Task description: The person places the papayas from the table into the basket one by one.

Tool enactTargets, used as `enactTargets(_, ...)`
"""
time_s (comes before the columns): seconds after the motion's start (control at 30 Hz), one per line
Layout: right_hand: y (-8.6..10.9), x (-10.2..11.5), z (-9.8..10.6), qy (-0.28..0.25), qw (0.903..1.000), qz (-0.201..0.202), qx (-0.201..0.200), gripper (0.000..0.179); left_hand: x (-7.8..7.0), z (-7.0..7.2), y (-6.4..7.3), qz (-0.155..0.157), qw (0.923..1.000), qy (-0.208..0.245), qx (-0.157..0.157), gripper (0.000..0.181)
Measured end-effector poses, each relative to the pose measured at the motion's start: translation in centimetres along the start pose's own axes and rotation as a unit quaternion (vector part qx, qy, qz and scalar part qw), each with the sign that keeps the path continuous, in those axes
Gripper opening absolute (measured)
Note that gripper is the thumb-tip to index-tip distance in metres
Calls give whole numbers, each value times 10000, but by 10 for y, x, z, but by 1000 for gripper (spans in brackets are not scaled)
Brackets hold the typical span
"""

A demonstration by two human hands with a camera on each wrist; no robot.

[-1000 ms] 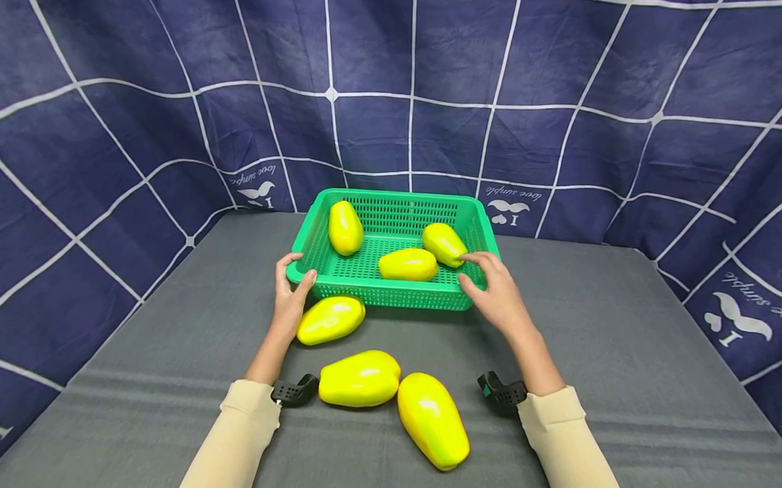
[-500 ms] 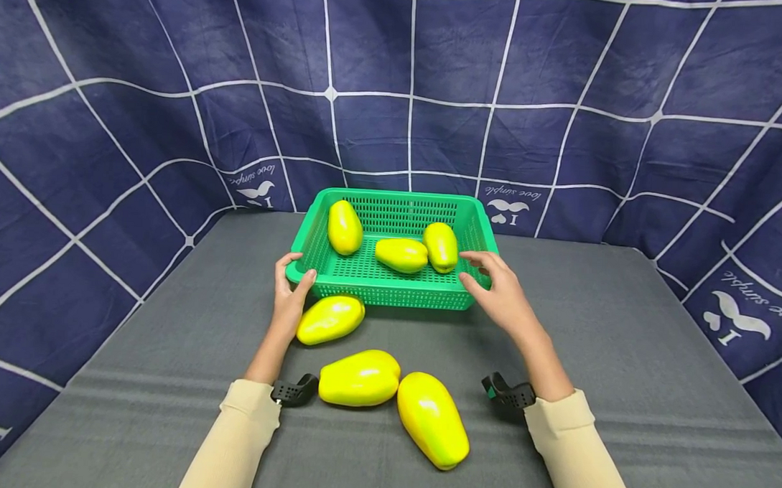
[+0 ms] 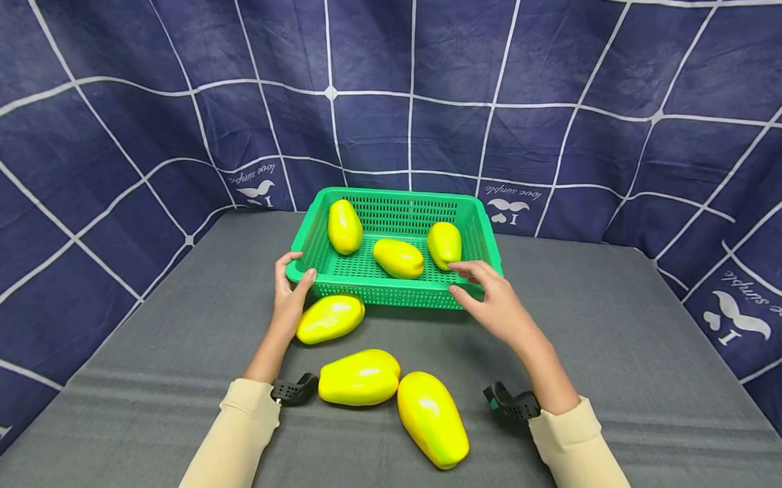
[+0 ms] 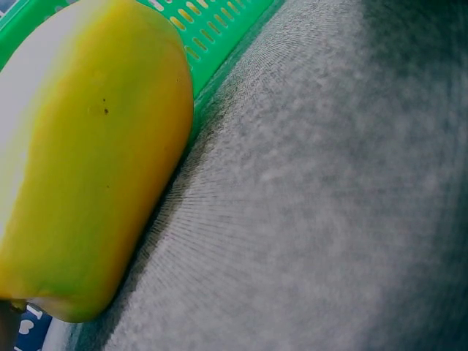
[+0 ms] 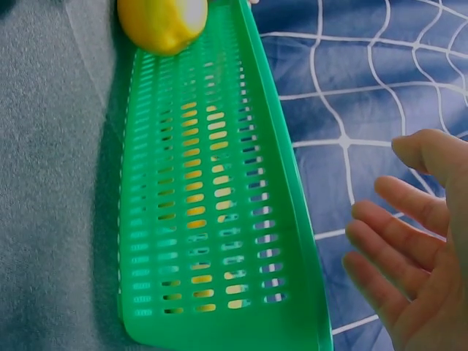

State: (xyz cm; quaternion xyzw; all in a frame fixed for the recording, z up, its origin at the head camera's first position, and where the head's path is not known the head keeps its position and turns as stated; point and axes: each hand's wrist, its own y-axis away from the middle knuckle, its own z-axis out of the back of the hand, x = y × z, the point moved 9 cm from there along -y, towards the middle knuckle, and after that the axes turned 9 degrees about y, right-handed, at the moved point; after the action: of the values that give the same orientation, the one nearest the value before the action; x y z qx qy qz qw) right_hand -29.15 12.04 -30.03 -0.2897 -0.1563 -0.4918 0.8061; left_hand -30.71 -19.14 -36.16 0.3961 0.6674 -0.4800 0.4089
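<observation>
A green slotted plastic basket stands at the back of the table, also large in the right wrist view. Inside lie a papaya at the left, a papaya in the middle and a papaya at the right, all yellow and apart. My left hand grips the basket's front left corner. My right hand hovers over the front right corner, fingers loosely bent and holding nothing; its fingertips are close to the right papaya, and contact is unclear. Beside my left hand, a papaya lies against the basket's front.
Nearer on the grey cloth lie two more papayas, one sideways and one slanting, their ends touching. Behind the basket hangs a dark blue curtain with white grid lines. Black bands are worn at the wrists.
Inside the basket, the middle papaya has shifted left and turned, and the right one has straightened; a gap now parts them. My right hand has moved slightly nearer and left. My left hand stays put.
</observation>
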Motion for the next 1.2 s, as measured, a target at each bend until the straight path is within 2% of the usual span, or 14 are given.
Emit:
enactTargets(0.33,5,16,-11,-36,9987,262,426,39,1,0,-1,-9,9999,110,-15,46)
enactTargets(0.53,10,22,-23,-379,9930,414,1037,38,1,-1,-1,-23,9999,149,0,46)
enactTargets(0.73,18,25,-36,-1030,9759,453,1870,40,1,0,-1,21,10000,75,-24,47)
enactTargets(0.93,25,25,-46,-1132,9589,519,2548,41,2,0,0,18,9999,113,6,46)
enactTargets(1.2,39,22,-67,-1458,9206,507,3586,48,2,-1,-1,40,9999,159,19,46)
